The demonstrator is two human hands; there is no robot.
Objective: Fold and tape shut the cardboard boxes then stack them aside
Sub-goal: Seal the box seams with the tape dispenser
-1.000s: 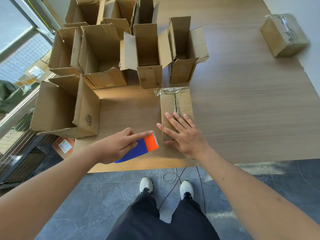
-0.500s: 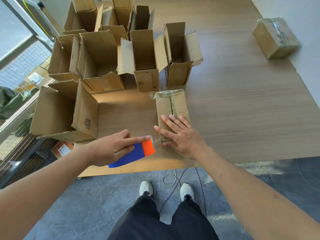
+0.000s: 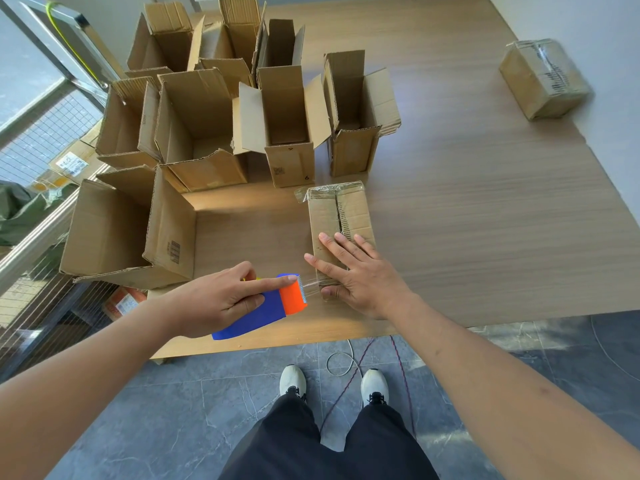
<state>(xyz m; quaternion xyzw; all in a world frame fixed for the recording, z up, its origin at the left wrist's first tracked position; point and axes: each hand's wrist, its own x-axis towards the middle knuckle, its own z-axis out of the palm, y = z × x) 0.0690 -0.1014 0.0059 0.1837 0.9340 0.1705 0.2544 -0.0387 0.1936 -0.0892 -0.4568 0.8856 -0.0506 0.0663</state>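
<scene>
One taped box (image 3: 543, 77) sits by the desk's far right edge. Near the front edge, the right hand (image 3: 360, 275) presses flat on a folded box (image 3: 341, 223), while the left hand (image 3: 221, 299) grips the tape dispenser (image 3: 277, 303) beside it. Eight or so open boxes (image 3: 194, 133) seemingly remain.
</scene>
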